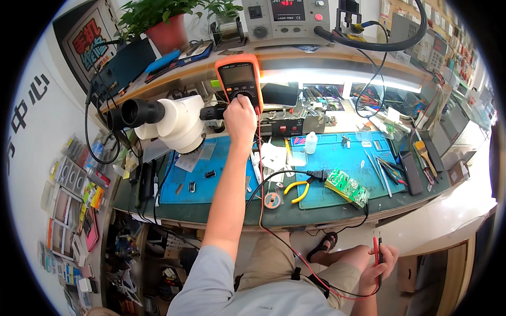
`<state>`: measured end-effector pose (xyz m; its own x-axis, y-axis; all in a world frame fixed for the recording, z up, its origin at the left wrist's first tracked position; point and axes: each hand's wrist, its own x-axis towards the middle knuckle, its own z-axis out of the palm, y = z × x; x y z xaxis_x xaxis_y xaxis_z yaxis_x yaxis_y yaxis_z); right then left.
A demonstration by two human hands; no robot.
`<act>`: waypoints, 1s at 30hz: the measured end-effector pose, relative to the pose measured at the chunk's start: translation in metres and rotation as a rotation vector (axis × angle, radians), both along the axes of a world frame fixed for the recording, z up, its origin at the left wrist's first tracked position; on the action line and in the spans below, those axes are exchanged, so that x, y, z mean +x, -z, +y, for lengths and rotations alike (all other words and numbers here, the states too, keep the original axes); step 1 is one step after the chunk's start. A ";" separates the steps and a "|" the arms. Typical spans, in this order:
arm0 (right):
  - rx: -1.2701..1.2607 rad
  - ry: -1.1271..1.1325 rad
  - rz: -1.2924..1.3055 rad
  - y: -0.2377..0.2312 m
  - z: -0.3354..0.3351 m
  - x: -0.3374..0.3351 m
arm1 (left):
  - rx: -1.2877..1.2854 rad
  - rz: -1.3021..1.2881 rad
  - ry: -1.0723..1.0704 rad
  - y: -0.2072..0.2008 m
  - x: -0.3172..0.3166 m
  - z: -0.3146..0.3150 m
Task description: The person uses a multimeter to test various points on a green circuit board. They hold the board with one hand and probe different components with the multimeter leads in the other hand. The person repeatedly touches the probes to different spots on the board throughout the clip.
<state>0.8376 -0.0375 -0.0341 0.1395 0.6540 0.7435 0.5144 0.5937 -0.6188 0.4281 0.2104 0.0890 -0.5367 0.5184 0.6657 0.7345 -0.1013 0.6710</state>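
Bunching fingers of the left hand [241, 118] together on the dial [235, 94] of the orange multimeter [237, 75], upright in front of the shelf [295, 61] beside the white microscope [179, 127]. Best to turn gently without tipping and keep the red and black probes [376, 253], clamped in the fingers of the right hand [385, 265], apart at the tips.

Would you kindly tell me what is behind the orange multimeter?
The wooden shelf shows on either side of the orange multimeter; whatever lies directly behind the meter's body is covered and cannot be seen.
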 end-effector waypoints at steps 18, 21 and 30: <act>0.078 -0.377 -0.304 -0.025 0.001 -0.034 | -0.087 0.599 1.200 0.080 0.175 -0.222; 0.036 -0.431 -0.272 -0.021 0.014 -0.028 | -0.074 0.549 1.215 0.091 0.177 -0.209; -0.172 -0.215 -0.088 -0.002 0.063 0.045 | -0.057 -0.053 1.129 0.130 0.194 -0.170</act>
<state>0.8824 0.0258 -0.0325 -0.0762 0.7790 0.6224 0.4437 0.5855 -0.6785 0.6223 0.0402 -0.0409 0.2316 0.7532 0.6157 0.2127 -0.6568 0.7234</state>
